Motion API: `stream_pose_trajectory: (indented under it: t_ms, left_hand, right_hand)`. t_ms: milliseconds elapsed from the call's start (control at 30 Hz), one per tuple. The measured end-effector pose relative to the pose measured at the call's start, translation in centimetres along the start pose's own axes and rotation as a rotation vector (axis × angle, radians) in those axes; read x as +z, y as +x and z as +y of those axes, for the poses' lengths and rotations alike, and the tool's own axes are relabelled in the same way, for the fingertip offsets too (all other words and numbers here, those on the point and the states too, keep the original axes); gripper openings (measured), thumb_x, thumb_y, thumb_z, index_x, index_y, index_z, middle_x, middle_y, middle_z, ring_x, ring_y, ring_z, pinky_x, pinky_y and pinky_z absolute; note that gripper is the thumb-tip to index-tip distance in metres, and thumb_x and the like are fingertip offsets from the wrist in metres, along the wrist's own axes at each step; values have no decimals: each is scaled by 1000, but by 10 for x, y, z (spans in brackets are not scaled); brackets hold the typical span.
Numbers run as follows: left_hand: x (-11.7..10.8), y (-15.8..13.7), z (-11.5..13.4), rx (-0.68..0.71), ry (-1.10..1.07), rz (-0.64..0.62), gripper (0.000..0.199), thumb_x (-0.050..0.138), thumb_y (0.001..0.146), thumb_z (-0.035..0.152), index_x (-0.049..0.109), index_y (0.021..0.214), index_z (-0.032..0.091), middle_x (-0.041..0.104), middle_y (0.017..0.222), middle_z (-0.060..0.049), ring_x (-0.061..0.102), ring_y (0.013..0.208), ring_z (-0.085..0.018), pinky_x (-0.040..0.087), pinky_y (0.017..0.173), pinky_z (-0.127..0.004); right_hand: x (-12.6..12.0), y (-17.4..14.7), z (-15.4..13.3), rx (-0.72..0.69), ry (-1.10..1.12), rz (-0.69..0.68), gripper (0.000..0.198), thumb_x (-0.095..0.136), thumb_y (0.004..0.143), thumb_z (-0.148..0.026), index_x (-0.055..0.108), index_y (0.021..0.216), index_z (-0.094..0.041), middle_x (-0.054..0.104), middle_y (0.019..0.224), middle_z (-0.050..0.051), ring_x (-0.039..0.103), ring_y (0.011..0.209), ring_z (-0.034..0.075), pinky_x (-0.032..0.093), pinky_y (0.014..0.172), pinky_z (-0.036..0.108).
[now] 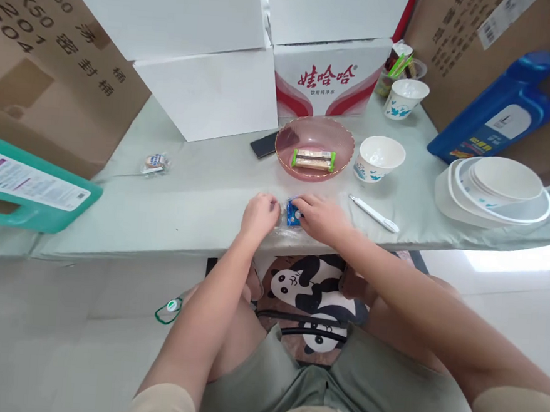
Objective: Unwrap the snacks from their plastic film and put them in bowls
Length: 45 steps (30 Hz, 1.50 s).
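Observation:
Near the table's front edge lies a small blue snack packet (293, 213) with clear plastic about it. The curled fingers of my right hand (323, 220) grip it from the right and cover part of it. Just to its left, my left hand (260, 216) is closed in a pinch by the clear plastic; what sits between its fingertips is hidden. Behind my hands stands a pink scalloped bowl (316, 130) holding a green-ended wrapped snack bar (313, 160). A white utility knife (373, 213) lies to the right of my right hand.
Paper cups (379, 158) stand right of the bowl, and white tubs (493, 190) farther right. A blue bottle (498, 108) leans behind them. A dark phone (264, 145) lies by the bowl. A wrapped snack (156, 163) is at left. White boxes (217, 92) line the back.

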<state>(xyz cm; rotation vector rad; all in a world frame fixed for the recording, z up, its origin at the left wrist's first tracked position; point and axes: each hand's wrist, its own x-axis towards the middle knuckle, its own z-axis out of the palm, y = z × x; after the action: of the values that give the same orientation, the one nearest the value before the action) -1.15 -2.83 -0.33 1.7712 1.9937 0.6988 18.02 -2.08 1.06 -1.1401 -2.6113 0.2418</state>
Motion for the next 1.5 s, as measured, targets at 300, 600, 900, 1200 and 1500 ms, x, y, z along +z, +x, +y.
stream_pose_trajectory:
  t_ms: [300, 600, 900, 1200, 1500]
  left_hand:
    - [0, 5, 7, -39, -174, -9, 18, 46, 100, 29, 61, 92, 23, 62, 71, -2, 61, 73, -22, 41, 75, -33]
    - [-15, 18, 35, -289, -1194, -223, 17, 59, 96, 28, 52, 82, 21, 39, 52, 10, 28, 35, -4, 21, 39, -17]
    - [-16, 28, 57, -564, -1814, -401, 46, 39, 105, 22, 26, 61, 19, 22, 45, 10, 17, 28, 1, 16, 32, -13]
    - [-27, 34, 57, -393, -1766, -313, 45, 48, 102, 21, 29, 61, 19, 30, 47, 7, 19, 31, 0, 22, 34, -15]
    - [-18, 31, 87, -689, -1797, -542, 50, 33, 109, 26, 27, 59, 19, 20, 41, 10, 21, 26, 2, 18, 31, -8]
  right_hand:
    - [27, 0, 10, 154, 64, -44, 70, 69, 81, -26, 48, 148, -20, 56, 147, 16, 59, 125, 37, 53, 99, 53]
    - [34, 7, 32, 221, 623, 55, 68, 66, 82, -29, 49, 148, -26, 56, 127, 13, 64, 119, 30, 55, 102, 50]
    - [54, 12, 14, 174, 1124, 112, 89, 73, 68, -26, 37, 149, -25, 49, 150, 14, 53, 134, 34, 42, 116, 54]
    - [39, 12, 3, 605, 2124, 183, 49, 72, 60, -19, 60, 106, -33, 66, 89, -8, 60, 75, 12, 50, 68, 25]
    - [51, 18, -21, 845, 2301, 299, 20, 73, 81, -39, 66, 96, -27, 74, 85, -4, 70, 86, 17, 58, 81, 32]
